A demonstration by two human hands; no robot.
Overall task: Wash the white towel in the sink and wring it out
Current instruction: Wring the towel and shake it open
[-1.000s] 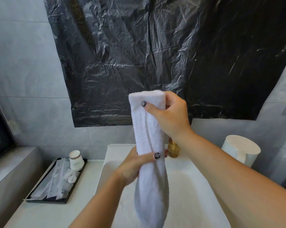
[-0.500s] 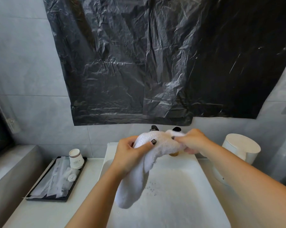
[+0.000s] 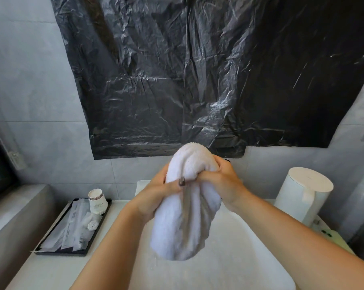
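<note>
Your left hand (image 3: pixel 156 197) and right hand (image 3: pixel 223 183) each held a tight grip on the bunched white towel (image 3: pixel 185 222) above the sink (image 3: pixel 250 258).

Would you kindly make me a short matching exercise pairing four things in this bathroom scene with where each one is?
Things:
1. white towel
2. paper cups
3. white kettle
4. black plastic sheet

Places:
A. on the wall above the sink
B. on the counter, right of the sink
C. gripped by both hands over the sink
D. on the black tray, left of the sink

Pairs: 1-C, 2-D, 3-B, 4-A
</note>
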